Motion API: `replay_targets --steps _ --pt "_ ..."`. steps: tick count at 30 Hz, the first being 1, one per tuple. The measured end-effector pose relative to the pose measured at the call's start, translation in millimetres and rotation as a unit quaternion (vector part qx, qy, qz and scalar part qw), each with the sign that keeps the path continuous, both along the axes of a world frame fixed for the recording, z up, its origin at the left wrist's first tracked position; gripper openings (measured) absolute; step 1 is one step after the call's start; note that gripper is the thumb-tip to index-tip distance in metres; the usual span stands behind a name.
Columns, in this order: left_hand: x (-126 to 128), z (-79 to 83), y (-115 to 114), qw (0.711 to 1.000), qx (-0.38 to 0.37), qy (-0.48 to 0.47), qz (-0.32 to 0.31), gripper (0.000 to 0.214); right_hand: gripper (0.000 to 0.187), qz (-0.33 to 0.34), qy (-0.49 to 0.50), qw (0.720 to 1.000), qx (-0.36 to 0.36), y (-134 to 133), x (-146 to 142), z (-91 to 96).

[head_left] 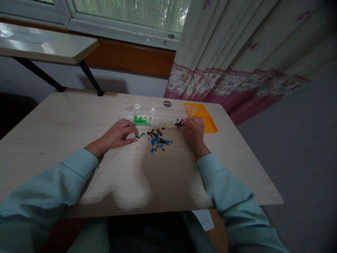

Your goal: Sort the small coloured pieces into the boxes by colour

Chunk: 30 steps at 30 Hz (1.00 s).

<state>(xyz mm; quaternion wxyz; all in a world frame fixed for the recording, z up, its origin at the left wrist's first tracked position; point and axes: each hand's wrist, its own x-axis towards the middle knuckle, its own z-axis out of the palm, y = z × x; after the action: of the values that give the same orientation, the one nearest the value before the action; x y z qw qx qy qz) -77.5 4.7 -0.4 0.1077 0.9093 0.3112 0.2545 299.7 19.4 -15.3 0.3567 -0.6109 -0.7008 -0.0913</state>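
Observation:
My left hand [121, 134] rests on the table at the left of a loose pile of small building bricks [158, 138], blue, dark brown and yellow. Its thumb and fingers are apart, around a few stray bricks [139, 136]. A clear compartment box [155, 111] lies behind the pile. Green bricks [142, 120] fill part of one compartment, pale yellow bricks [166, 124] another, and dark brown bricks [179, 123] the right one. My right hand [194, 131] is at that right compartment, fingertips pinched together; whatever they hold is too small to make out.
An orange tray [207, 121] lies behind my right hand, partly hidden by it. A dark round spot [167, 104] shows at the box's back edge. A raised shelf [50, 45] on black legs stands at the back left. The curtain [210, 70] hangs behind the table [118, 182].

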Motion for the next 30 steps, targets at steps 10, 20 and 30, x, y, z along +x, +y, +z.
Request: replay_targets --steps 10,20,30 --pt "4.4 -1.3 -1.0 1.0 -0.007 0.018 -0.004 0.031 0.03 0.011 0.007 1.0 -0.017 1.0 1.0 -1.9" --pt "5.8 1.5 -1.9 1.0 -0.005 0.022 -0.015 0.026 0.031 0.011 0.002 1.0 -0.027 -0.1 -0.3 -0.3" --pt "5.6 1.4 -1.2 1.0 0.0 0.018 -0.009 0.025 0.03 0.02 0.004 1.0 -0.023 0.6 0.7 -0.1"
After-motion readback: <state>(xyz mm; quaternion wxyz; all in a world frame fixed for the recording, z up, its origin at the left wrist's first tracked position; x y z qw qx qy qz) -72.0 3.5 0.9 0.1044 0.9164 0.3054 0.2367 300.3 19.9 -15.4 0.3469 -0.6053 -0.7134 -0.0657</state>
